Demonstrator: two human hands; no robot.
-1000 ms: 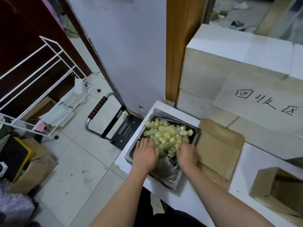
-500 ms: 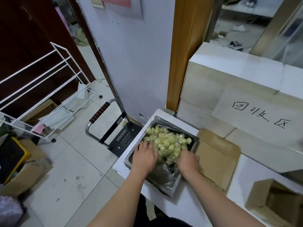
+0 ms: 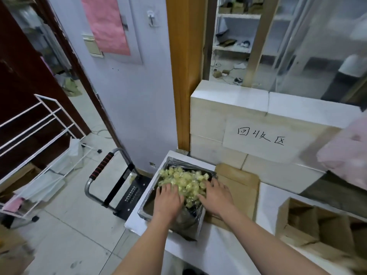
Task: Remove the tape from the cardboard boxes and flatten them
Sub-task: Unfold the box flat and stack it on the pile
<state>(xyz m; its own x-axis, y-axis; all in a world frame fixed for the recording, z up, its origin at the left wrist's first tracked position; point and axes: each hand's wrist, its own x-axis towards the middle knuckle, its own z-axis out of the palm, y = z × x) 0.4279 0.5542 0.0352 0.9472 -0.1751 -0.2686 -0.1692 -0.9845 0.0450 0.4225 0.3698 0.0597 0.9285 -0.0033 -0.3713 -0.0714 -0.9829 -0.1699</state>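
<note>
A metal tray (image 3: 147, 212) lined with dark plastic sits on the white counter (image 3: 218, 247) and holds a heap of crumpled yellowish tape balls (image 3: 186, 180). My left hand (image 3: 168, 199) lies flat inside the tray against the near left side of the heap, fingers straight. On the heap's right side rests my right hand (image 3: 215, 195), fingers spread and straight. Flattened cardboard (image 3: 244, 185) lies on the counter right of the tray. An open cardboard box (image 3: 317, 227) stands at the near right.
A tiled ledge with a handwritten paper sign (image 3: 262, 136) rises behind the counter. A folding hand truck (image 3: 119, 185) stands on the floor left of the counter. A white wire rack (image 3: 37, 147) is at the far left. A pink blurred shape (image 3: 345, 153) is at the right edge.
The camera has tilted up, showing more of the wall and the room behind. My right hand has opened from a curled pose and now lies spread on the heap.
</note>
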